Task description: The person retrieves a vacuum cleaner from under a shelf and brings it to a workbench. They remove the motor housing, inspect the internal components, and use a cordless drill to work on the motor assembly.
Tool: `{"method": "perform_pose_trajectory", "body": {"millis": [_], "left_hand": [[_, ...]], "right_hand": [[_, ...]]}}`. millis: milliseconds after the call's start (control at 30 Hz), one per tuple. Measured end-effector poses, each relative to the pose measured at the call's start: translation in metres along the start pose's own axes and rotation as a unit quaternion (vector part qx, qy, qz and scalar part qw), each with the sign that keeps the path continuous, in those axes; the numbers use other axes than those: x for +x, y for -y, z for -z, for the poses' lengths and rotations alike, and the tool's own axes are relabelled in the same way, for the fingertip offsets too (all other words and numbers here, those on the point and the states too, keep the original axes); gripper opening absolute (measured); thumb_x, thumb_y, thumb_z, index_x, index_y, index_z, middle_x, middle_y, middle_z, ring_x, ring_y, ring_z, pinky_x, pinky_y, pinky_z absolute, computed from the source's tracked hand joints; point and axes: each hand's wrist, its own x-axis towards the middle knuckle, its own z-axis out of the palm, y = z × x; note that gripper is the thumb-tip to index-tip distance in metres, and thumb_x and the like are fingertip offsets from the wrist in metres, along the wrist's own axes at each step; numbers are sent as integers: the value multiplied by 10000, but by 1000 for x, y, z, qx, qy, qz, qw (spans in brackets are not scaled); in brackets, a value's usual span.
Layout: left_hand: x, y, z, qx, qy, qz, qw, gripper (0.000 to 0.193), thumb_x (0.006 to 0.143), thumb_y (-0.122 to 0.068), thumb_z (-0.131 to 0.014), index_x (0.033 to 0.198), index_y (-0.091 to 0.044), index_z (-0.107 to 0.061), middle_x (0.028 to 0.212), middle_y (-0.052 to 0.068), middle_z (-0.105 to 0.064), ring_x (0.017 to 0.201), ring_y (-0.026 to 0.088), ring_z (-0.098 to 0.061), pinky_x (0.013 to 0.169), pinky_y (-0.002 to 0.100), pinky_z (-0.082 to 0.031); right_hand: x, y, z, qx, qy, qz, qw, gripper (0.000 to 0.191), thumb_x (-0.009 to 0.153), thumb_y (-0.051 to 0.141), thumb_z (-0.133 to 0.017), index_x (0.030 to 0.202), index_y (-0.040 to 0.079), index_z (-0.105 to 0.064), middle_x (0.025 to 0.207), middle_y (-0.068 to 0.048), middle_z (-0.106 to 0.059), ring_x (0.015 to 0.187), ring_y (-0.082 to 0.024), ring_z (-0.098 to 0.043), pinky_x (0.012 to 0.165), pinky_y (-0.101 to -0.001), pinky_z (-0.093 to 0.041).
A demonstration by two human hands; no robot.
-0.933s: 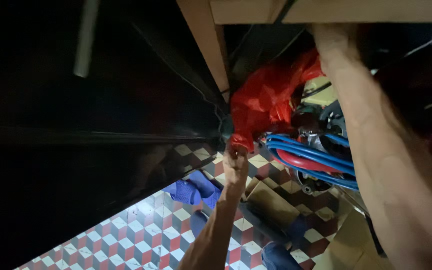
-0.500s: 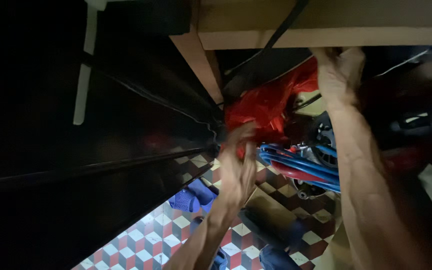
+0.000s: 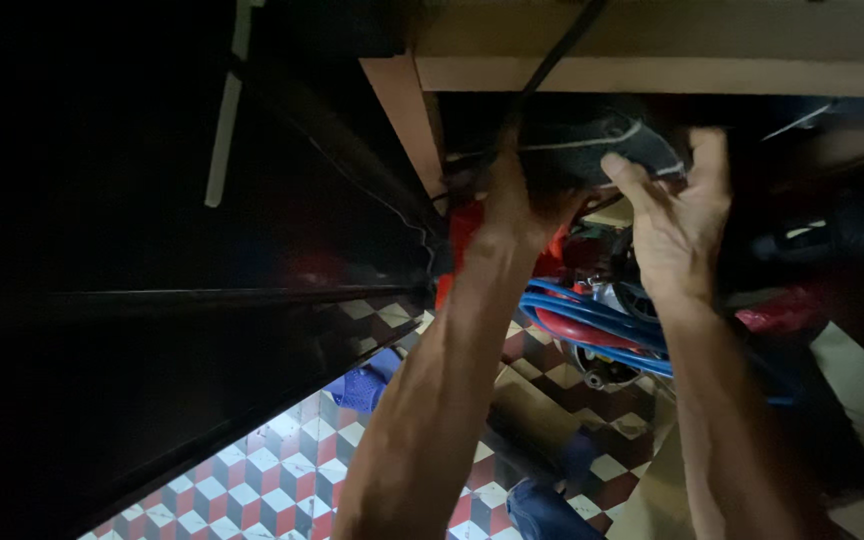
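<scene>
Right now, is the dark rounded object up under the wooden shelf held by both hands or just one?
Both. The left hand grips its left side and the right hand spreads against its right side, holding the dark object beneath the wooden shelf.

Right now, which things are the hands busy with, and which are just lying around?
In hand:
- left hand and right hand, both on the dark rounded thing under the wooden board

Lying about:
- red bag
- blue hose coil
- blue cloth on the checkered floor
</scene>
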Motion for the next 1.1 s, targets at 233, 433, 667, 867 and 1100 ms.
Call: {"method": "perform_pose_trajectory", "body": {"millis": [233,433,667,867,1100], "left_hand": [[-17,13,8,-39,-74,29,996,788,853,-588,-765,1375,-41,-541,1340,200,-592,1230,381,-593,1040,522,-514],[-13,25,-2,-12,-89,-9,996,769,835,-586,-753,1364,-68,-548,1317,156,-602,1236,334,-579,1044,522,-491],[-19,30,-10,-130,-6,8,991,699,932,-558,-719,1393,-61,-548,1329,126,-625,1227,276,-596,1116,403,-460],[-33,40,-18,-37,-92,1,995,726,879,-596,-707,1347,-54,-584,1259,121,-660,1181,287,-607,1071,421,-475],[-28,16,1,-21,-65,92,993,716,901,-572,-723,1342,-35,-548,1278,185,-640,1177,328,-622,1079,456,-485]], "right_hand": [[-14,0,16,35,-14,0,999,318,1062,182,-800,1275,46,-608,1107,-10,-606,1004,-109,-547,967,-295,-481],[-8,18,5,45,-59,-132,988,848,877,409,-811,1522,150,-326,1462,-81,-554,1397,-213,-465,1156,-454,-311],[-2,44,-43,18,-185,-80,979,1116,819,450,-940,1553,98,-177,1484,-275,-457,1407,-396,-466,1176,-534,-397],[-14,43,-29,-28,-200,-61,977,1055,869,418,-945,1540,61,-213,1457,-244,-469,1363,-342,-522,1154,-471,-425],[-7,37,-39,58,-206,-34,976,932,902,361,-932,1508,65,-287,1425,-227,-550,1348,-318,-547,1173,-444,-439]]}}
